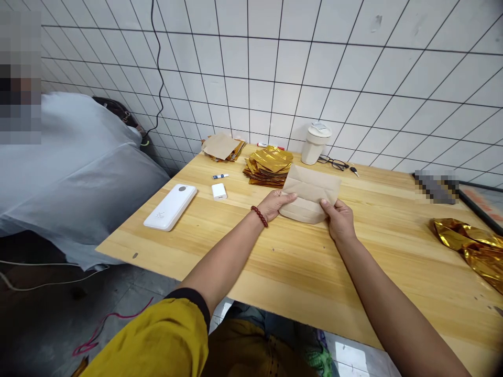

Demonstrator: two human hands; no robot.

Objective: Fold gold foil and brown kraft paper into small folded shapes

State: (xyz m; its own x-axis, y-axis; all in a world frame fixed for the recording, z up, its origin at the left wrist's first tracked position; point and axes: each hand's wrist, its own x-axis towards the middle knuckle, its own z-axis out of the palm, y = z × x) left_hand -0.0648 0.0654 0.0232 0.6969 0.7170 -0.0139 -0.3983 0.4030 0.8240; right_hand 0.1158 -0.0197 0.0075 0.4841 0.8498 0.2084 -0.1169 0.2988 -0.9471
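A creased sheet of brown paper (310,191) is held up over the wooden table, one hand at each side. My left hand (274,204), with a dark red bead bracelet on the wrist, pinches its left edge with the thumb on top. On the opposite edge, my right hand (340,217) grips the paper in the same way. Just behind the sheet lies a stack of shiny gold foil sheets (269,165). Farther back on the left is another pile, topped by a brown paper piece (220,146).
On the table (243,262) are a white power bank (171,208), a white charger (219,191), a small blue-and-white tube (220,176), a lidded cup (315,144), glasses (334,162) and a key (354,171). Crumpled gold foil (471,246) lies right. A person in light clothing (78,167) is at left.
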